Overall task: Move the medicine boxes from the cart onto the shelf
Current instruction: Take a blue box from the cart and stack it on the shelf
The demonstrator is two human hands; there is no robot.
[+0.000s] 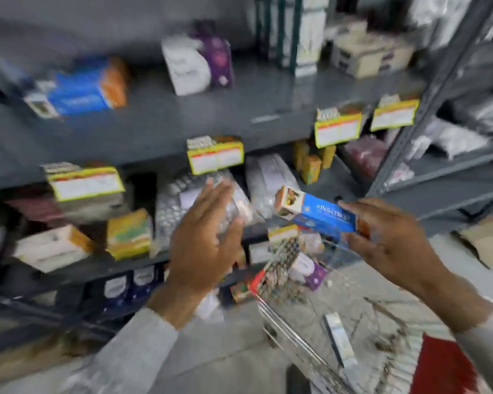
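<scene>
Head view, motion-blurred: right hand (393, 240) up in front of the grey metal shelf (154, 132), grip pinched on one end of a long blue medicine box (319, 213), held tilted in the air above the wire cart (291, 331). Left hand (202, 240) raised flat beside it, fingers spread wide, holding nothing. More small boxes (296, 265) heaped in the cart's far end. Blue-and-orange box (88, 86) lying on the upper shelf board.

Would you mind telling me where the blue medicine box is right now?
The blue medicine box is right of centre in the head view, held in the right hand, above the cart and in front of the shelf.
</scene>
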